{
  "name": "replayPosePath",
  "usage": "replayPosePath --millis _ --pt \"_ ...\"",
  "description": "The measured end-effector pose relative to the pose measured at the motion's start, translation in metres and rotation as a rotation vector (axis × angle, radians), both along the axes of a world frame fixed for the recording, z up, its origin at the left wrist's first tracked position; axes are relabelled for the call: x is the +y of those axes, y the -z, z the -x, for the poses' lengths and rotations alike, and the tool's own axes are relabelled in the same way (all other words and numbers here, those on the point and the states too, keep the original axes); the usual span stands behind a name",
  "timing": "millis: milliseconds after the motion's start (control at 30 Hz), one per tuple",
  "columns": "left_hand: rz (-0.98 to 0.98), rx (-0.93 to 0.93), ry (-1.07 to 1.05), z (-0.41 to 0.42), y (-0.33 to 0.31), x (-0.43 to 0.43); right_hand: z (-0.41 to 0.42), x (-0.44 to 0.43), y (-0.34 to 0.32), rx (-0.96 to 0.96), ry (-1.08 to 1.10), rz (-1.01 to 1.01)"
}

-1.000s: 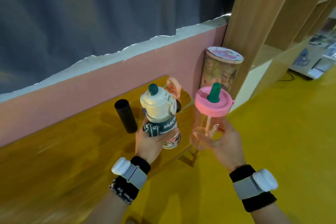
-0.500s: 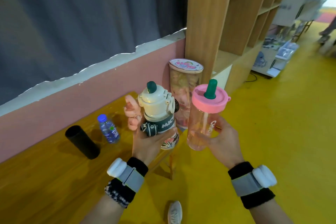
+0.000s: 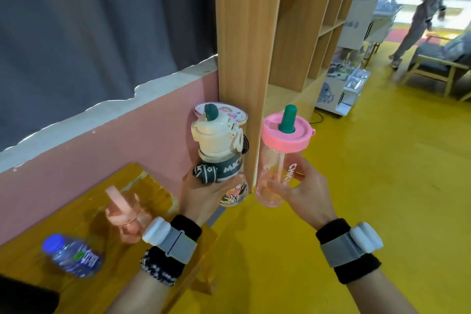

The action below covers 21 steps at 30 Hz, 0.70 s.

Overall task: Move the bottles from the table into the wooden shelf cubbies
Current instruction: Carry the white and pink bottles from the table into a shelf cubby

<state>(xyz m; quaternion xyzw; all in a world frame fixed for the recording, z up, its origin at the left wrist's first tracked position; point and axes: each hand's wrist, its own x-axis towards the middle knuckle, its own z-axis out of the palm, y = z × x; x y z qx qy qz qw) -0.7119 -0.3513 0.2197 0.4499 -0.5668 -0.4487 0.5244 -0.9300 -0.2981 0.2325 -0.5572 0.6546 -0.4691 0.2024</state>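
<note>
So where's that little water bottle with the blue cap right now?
The small blue-capped water bottle lies on the wooden table at lower left, beside the pink bottle and left of the left hand.

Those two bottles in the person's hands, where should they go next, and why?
Probably carry both rightward, past the shelf's side panel, toward an open cubby. The left hand grips the cream bottle, the right hand the pink-lidded bottle, both short of the cubbies.

We see a clear, glossy plastic cup point(image 3: 276, 173) with a matt pink lid point(image 3: 286, 139), and a cream bottle point(image 3: 221, 153) of smooth plastic with a cloth strap. The shelf point(image 3: 244, 33) looks like matt wood grain, the table point(image 3: 84, 214) like glossy varnished wood.
</note>
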Motion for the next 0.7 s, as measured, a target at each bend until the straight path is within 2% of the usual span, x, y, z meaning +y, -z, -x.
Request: replayPosePath --millis 267,400,567,700 --pt "-0.031 0.024 -0.025 0.053 -0.008 -0.075 0.05 -0.067 -0.002 -0.005 0.043 0.002" --pt "-0.047 0.06 0.058 0.097 -0.013 -0.1 0.082 -0.093 0.0 -0.017 0.065 0.01" --pt "-0.001 -0.052 0.018 0.14 -0.003 -0.135 0.136 -0.128 0.006 -0.014 0.056 0.018" --pt "0.0 -0.056 -0.044 0.198 -0.002 -0.16 0.198 -0.165 0.008 -0.02 0.015 0.015"
